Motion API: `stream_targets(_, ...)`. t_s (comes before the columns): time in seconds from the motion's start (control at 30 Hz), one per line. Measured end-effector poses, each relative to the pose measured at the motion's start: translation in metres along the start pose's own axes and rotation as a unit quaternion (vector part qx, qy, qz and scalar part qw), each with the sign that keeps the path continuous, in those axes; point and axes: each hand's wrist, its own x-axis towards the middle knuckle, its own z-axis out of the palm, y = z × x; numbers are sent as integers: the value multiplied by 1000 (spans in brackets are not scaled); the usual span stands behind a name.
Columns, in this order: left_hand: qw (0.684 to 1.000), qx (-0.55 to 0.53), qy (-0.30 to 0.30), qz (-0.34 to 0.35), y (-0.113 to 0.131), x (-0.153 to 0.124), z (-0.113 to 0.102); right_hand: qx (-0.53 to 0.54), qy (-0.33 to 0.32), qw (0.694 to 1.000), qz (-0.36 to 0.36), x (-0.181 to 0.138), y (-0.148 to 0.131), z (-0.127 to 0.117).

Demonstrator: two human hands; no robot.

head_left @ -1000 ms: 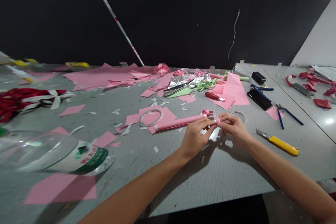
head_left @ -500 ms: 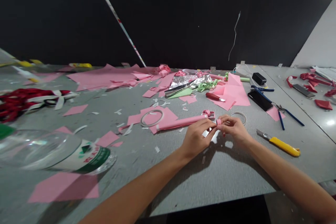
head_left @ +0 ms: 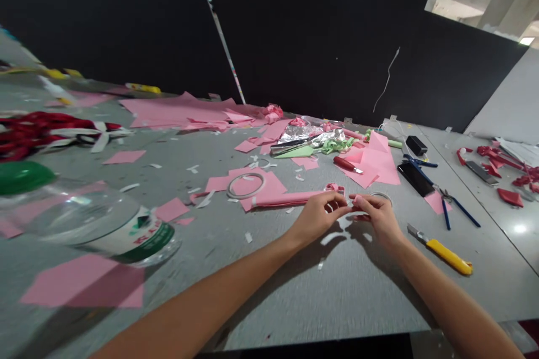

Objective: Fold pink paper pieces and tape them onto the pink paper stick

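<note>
My right hand [head_left: 379,216] pinches a small curled piece of pink paper [head_left: 357,201] between thumb and fingers. From the left, my left hand [head_left: 319,214] reaches toward it with bent fingers; thumb and fingertips come close together, and anything tiny between them is not clear. Both hands hover just above the grey table [head_left: 295,286]. Behind my left hand lies a long folded pink paper roll [head_left: 282,199], with a small pink paper bow [head_left: 334,187] at its right end. A tape ring [head_left: 381,196] is partly hidden behind my right hand.
A yellow utility knife [head_left: 448,255] and blue-handled pliers [head_left: 458,207] lie at right, near a black phone [head_left: 415,178]. A red-handled knife [head_left: 347,165] rests on pink paper. Another tape ring [head_left: 245,185] and a plastic bottle [head_left: 109,219] are at left.
My hands have drawn slightly apart; the pink piece now sits at my right fingertips, where both hands met around it. The head view has tilted and shifted.
</note>
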Motion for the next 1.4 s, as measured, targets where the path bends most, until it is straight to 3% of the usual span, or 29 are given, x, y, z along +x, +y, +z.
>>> stream_targets(0.13, 997, 43, 54, 33, 2, -6, 5, -12, -61, 998, -4, -5, -1, 6)
stream_targets(0.27, 992, 73, 63, 81, 2, -8, 4, -2, -92, 996, 6, -9, -2, 8)
stream_targets(0.57, 990, 67, 97, 81, 0, -5, -1, -29, -140, 990, 8, -9, 0, 6)
stream_targets(0.63, 988, 79, 97, 86, -2, -3, -4, -44, -108, 993, -9, -7, -2, 3)
stream_targets(0.77, 970, 169, 66, 161, -7, -2, -10, -149, 27, 980, -127, -3, -10, -5)
stream_targets(0.83, 952, 220, 43, 210, -10, -3, -10, -189, 14, 969, -161, -2, -12, -6)
stream_targets(0.97, 934, 256, 21, 249, -11, -7, -8, -198, -54, 968, -146, -1, -9, -2)
stream_targets(1.2, 964, 173, 16, 200, -11, -8, -6, -178, -51, 972, -141, -3, -2, -1)
stream_targets(1.4, 968, 155, 31, 194, -11, -9, -6, -160, -49, 977, -130, -4, -3, 0)
